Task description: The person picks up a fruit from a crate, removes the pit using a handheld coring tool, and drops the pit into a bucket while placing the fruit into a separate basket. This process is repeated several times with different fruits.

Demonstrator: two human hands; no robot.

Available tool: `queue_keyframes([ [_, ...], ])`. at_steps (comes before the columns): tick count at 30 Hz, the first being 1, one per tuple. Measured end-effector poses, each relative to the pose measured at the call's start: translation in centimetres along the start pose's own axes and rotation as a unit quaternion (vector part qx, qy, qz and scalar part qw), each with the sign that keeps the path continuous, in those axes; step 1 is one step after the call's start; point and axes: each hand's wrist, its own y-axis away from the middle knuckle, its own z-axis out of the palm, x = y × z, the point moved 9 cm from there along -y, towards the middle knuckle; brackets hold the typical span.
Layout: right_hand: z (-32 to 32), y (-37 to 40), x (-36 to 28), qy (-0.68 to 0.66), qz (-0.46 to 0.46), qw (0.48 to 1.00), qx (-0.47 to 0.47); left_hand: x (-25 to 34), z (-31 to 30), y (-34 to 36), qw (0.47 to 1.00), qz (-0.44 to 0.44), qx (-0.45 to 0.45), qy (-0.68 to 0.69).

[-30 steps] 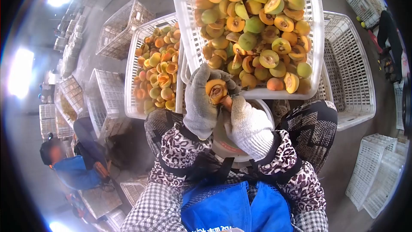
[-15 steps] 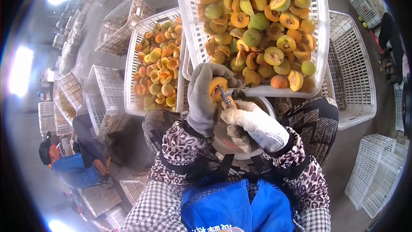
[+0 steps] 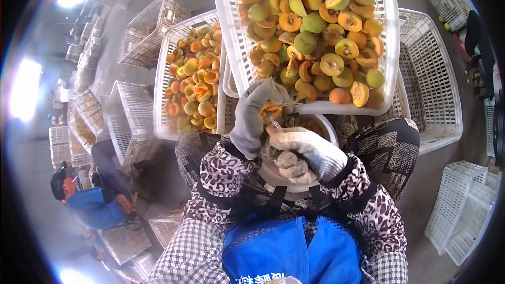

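Observation:
My left hand (image 3: 248, 118), in a grey glove, is closed around an apricot half (image 3: 270, 109) with its cut face turned toward my right hand. In a whitish knitted glove, my right hand (image 3: 310, 153) grips a small pitting tool (image 3: 274, 123) with a metal tip. That tip reaches into the flesh of the half; the glove hides most of the handle. Below both hands, between my knees, stands a pale bucket (image 3: 331, 132), its contents mostly covered. Just beyond my hands is a white crate (image 3: 315, 107) of halved apricots (image 3: 332, 65), several with pits showing.
A second white crate (image 3: 160, 81), at left, holds hollowed apricot halves (image 3: 195, 76). Another crate (image 3: 428, 68) stands at right behind the full one. Stacked crates (image 3: 463, 210) are on the floor at lower right. A person in blue (image 3: 94, 205) sits at far left.
The metal tip has gone deeper into the apricot half, and the fruit's cut face now looks more hollow. My right hand's lower fingers have curled in. The view has shifted slightly.

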Motion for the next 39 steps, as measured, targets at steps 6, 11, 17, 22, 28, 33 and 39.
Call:
queue_keyframes([
  [6,-0.9,1.5,-1.7,0.422,-0.09,0.901,0.035,-0.9,-1.1,1.1,0.985,-0.086,-0.021,0.15],
  [11,-9.2,3.2,-0.4,0.874,-0.07,0.418,0.239,8.2,-8.8,2.3,0.935,0.128,0.252,-0.215],
  [17,-10.4,4.4,-0.8,0.903,-0.139,0.312,0.26,3.2,-3.1,-1.2,0.495,0.337,0.08,-0.797],
  [22,-4.5,7.4,-2.4,0.879,-0.263,0.272,0.29,-3.8,-0.7,-4.1,0.101,0.072,0.272,-0.954],
  [28,-6.2,8.8,-6.4,0.666,-0.376,0.485,0.424,-3.5,-2.5,-4.5,0.692,0.081,0.028,-0.716],
  [33,-5.2,8.7,-10.0,0.428,-0.47,0.674,0.376,0.8,1.2,-0.7,0.937,0.1,-0.057,-0.328],
  [39,-4.3,5.7,-9.7,0.319,-0.496,0.724,0.358,0.1,4.3,2.8,0.996,-0.049,-0.021,-0.078],
])
